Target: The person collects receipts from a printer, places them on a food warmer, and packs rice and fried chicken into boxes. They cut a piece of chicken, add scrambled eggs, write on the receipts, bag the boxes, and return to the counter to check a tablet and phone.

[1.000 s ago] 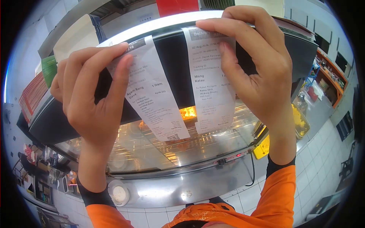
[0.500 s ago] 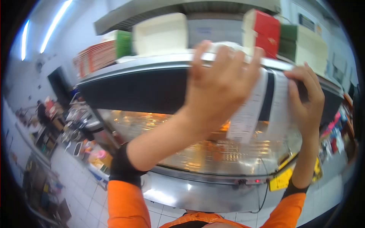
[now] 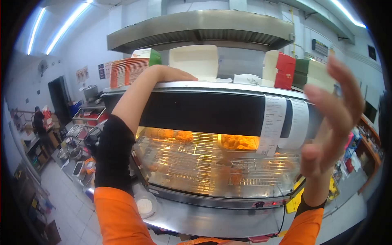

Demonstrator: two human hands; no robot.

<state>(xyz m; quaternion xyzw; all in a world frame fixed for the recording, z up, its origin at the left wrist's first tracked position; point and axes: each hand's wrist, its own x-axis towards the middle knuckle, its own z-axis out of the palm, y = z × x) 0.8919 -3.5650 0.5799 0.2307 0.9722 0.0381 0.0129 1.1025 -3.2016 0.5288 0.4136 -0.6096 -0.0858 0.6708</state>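
My left hand (image 3: 173,73) lies over the top edge of the food warmer (image 3: 200,110), fingers stretched to the right in front of an open cream-coloured box (image 3: 194,61). Its fingertips are partly hidden, and I see nothing held in it. My right hand (image 3: 337,112) is raised in front of the warmer's right end, slightly blurred, empty, with fingers apart. To its left, a long printed receipt (image 3: 273,120) and a second receipt (image 3: 299,118) hang from the warmer's top edge. Behind the glass, fried pieces (image 3: 184,136) and a tray of orange food (image 3: 240,142) sit on wire racks.
A stack of red-edged flat cartons (image 3: 128,72), a red box (image 3: 285,71) and white papers (image 3: 247,79) sit on top of the warmer. A round white-filled tub (image 3: 145,206) stands at the lower left. Above is a metal hood (image 3: 204,26). A person (image 3: 39,122) is far left.
My left hand has moved left from above the receipts to the open cream-coloured box. My right hand has left the second receipt and opened. Both receipts now hang untouched. The view has tilted up.
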